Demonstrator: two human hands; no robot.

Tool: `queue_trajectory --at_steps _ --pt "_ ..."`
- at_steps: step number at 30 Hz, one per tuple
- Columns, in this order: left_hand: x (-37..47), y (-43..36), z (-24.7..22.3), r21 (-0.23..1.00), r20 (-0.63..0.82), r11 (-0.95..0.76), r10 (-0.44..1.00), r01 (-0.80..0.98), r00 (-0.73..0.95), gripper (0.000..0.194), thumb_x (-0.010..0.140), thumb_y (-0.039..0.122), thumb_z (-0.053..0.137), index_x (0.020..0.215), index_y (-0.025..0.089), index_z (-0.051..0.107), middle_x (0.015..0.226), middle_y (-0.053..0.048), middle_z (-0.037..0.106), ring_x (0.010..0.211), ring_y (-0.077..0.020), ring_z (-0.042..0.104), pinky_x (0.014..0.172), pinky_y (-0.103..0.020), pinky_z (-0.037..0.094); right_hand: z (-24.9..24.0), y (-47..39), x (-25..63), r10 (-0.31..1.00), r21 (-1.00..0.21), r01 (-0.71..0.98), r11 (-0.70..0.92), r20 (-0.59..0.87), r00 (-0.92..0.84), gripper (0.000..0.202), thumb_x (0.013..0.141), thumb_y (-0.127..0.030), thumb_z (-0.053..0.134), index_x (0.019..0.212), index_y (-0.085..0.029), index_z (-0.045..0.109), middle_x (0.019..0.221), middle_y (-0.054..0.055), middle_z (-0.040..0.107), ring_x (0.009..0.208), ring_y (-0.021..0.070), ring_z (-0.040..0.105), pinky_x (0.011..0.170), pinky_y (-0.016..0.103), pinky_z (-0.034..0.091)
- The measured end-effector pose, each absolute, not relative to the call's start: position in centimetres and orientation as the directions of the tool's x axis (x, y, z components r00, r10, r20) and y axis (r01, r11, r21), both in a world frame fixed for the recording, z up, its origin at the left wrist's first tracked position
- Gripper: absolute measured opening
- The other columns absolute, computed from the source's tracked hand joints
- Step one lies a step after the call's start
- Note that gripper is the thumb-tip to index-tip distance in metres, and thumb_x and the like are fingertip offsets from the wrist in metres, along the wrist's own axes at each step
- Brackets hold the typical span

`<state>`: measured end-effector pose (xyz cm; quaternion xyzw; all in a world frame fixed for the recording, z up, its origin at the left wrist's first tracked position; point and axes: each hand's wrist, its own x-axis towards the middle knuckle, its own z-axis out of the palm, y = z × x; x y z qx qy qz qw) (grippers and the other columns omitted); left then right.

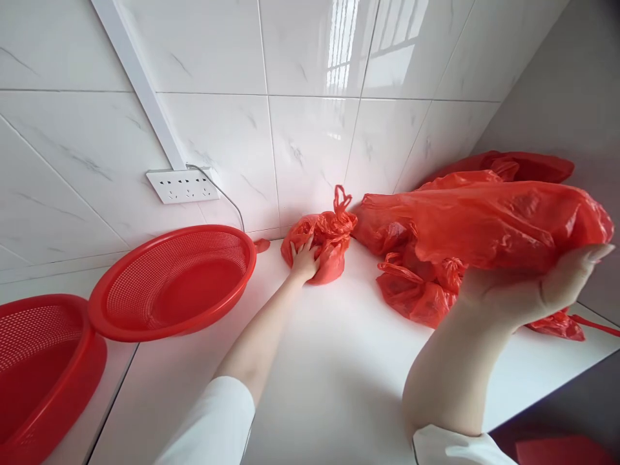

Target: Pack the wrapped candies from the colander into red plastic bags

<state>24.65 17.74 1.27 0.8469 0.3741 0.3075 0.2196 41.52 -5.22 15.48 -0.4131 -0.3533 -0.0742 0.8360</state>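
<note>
My left hand (305, 261) lies with spread fingers on the near side of a knotted red plastic bag (334, 261). The bag sits on the white counter against the tiled wall, its tied handles pointing up. On the right, my right hand (533, 290) is raised, palm turned up, holding a longer red plastic bag (489, 219). The thumb sticks out to the right, while that bag hides the other fingers. Beneath and left of this hand, another tied red bag (421, 290) rests on the counter. What the bags contain cannot be made out.
Two red perforated plastic baskets, a whole one (179, 284) and one cut off by the frame (53, 374), stand at left. Above them a white power strip (183, 186) with a grey cable is on the wall. More red bagging (527, 166) lies in the back right corner.
</note>
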Motion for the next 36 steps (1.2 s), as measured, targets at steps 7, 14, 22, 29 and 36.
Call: queue_trajectory --at_steps 7,14,22,29,36 --pt "25.1 15.2 9.3 0.741 0.430 -0.609 0.754 0.282 0.497 0.050 0.098 0.047 0.021 0.127 0.021 0.054 0.133 -0.008 0.057 0.128 -0.0212 0.047 0.110 -0.042 0.032 14.8 -3.5 38.4 0.358 -0.634 0.241 0.735 0.664 0.656 0.032 0.078 -0.037 0.046 0.107 -0.031 0.057 0.105 0.008 0.060 0.103 0.0339 0.059 0.082 0.053 0.046" --pt "19.0 9.2 13.0 0.981 0.191 -0.094 0.579 -0.168 0.793 0.056 0.090 0.049 0.049 0.140 0.026 0.042 0.122 -0.011 0.063 0.114 -0.0277 0.059 0.092 -0.044 0.048 14.5 -1.6 34.1 0.771 -0.871 0.003 0.492 0.438 0.462 0.020 0.080 -0.037 0.059 0.089 -0.026 0.045 0.088 0.002 0.055 0.076 0.0166 0.059 0.072 0.032 0.051" --pt "9.6 4.5 11.0 0.949 -0.197 0.308 0.741 -0.063 0.642 0.041 0.082 0.049 0.060 0.108 0.018 0.066 0.106 -0.010 0.069 0.095 -0.0264 0.066 0.076 -0.035 0.052 13.8 -1.4 37.2 0.801 -0.909 0.261 0.326 0.412 0.434 0.029 0.074 -0.036 0.071 0.091 -0.025 0.051 0.086 0.002 0.062 0.074 0.0165 0.060 0.066 0.029 0.050" --pt "3.4 1.7 6.3 0.929 -0.302 0.202 0.899 0.311 0.318 0.048 0.083 0.056 0.052 0.115 0.021 0.058 0.118 -0.009 0.064 0.109 -0.0252 0.061 0.090 -0.038 0.050 12.4 -1.5 40.0 0.800 -0.769 0.636 0.062 0.419 0.429 0.025 0.079 -0.044 0.064 0.089 -0.022 0.064 0.084 0.006 0.067 0.063 0.0169 0.058 0.053 0.029 0.047" --pt "-1.7 -3.1 7.8 0.678 0.041 -0.033 0.999 0.734 0.007 0.040 0.085 0.052 0.050 0.116 0.028 0.056 0.111 -0.003 0.066 0.101 -0.0220 0.063 0.087 -0.035 0.049 12.5 -1.0 31.9 0.949 -0.768 0.574 0.283 0.311 -0.052 0.034 0.088 -0.037 0.055 0.120 -0.026 0.053 0.111 0.007 0.067 0.095 0.0210 0.065 0.082 0.037 0.052"
